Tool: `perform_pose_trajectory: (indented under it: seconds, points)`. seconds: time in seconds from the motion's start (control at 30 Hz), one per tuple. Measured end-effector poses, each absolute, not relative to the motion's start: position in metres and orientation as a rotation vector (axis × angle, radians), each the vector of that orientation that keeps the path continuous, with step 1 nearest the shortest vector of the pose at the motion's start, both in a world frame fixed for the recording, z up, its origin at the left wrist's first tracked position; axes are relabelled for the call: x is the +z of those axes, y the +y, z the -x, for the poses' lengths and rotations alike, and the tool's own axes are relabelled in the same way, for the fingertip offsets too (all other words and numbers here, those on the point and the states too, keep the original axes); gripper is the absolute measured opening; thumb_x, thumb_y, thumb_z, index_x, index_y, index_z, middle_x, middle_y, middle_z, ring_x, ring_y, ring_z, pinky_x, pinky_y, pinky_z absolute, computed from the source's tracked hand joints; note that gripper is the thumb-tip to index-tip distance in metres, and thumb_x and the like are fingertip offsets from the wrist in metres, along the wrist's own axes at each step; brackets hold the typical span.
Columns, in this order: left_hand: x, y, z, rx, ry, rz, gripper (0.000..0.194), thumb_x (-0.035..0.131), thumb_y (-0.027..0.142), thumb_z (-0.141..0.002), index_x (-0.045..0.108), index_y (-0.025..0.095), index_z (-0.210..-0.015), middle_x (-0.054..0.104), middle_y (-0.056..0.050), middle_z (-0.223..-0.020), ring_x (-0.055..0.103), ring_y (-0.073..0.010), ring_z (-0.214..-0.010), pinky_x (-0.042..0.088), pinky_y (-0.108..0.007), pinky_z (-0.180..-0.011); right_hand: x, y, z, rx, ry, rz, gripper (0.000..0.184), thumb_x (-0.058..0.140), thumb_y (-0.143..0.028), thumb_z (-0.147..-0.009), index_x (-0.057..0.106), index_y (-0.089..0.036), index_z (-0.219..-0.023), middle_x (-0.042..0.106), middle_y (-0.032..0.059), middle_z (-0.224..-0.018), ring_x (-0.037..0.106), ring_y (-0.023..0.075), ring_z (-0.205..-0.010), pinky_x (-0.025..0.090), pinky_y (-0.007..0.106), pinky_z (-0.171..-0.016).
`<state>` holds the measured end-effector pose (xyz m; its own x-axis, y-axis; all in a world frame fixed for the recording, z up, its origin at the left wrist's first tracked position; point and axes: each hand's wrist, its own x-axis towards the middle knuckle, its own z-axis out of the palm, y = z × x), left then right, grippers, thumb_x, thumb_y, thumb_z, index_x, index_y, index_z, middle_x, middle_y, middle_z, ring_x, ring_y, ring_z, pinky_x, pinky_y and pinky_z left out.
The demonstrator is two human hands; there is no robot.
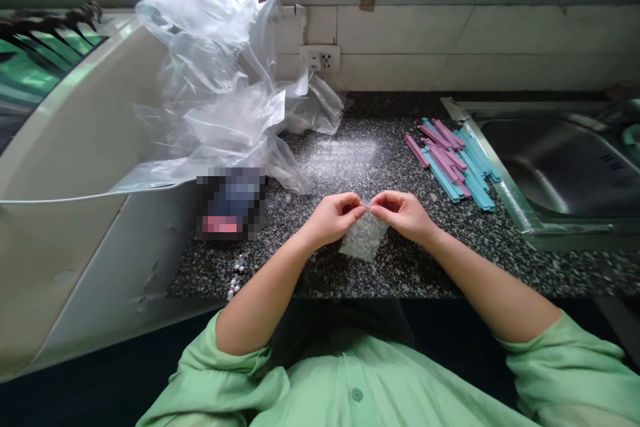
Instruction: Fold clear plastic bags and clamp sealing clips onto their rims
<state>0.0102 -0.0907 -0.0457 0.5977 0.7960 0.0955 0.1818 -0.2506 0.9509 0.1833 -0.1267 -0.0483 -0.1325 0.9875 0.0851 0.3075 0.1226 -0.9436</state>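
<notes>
Between both hands hangs a small clear plastic bag, its top edge pinched and its lower part spread just above or on the speckled counter. My left hand grips the left side of that edge with thumb and fingers closed. From the other side, my right hand pinches the same edge, the fingertips of both hands almost meeting. To the right lies a loose pile of pink and blue bag sealing clips. A heap of larger clear plastic bags fills the counter's back left.
A steel sink is set into the counter at the right. On the left stand a phone-like dark object, blurred out, a beaded strand and a pale appliance side. A wall socket sits at the back.
</notes>
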Motion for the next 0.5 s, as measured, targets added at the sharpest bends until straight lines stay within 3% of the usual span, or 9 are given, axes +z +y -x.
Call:
perform_pose_trajectory:
  seconds: [0.13, 0.5]
  points:
    - [-0.0473, -0.0885, -0.0067, 0.875, 0.854, -1.619, 0.022, 0.056, 0.034, -0.075, 0.05, 0.016, -0.064, 0.044, 0.003, -0.058, 0.038, -0.0082, -0.054, 0.031, -0.022, -0.052, -0.0464, -0.1264, -0.1871, 1.024, -1.526, 1.331, 0.028, 0.063, -0.044, -0.071, 0.058, -0.017, -0.067, 0.053, -0.0014, -0.059, 0.046, 0.0091, -0.054, 0.038, 0.023, -0.051]
    - [-0.0406, -0.0882, -0.0026, 0.84, 0.924, -1.584, 0.021, 0.06, 0.034, -0.071, 0.055, 0.014, -0.067, 0.049, 0.003, -0.058, 0.042, -0.008, -0.054, 0.033, -0.021, -0.052, -0.0447, -0.1279, -0.1901, 1.013, -1.533, 1.32, 0.028, 0.062, -0.041, -0.072, 0.058, -0.016, -0.062, 0.052, -0.0018, -0.056, 0.045, 0.0089, -0.052, 0.037, 0.023, -0.051]
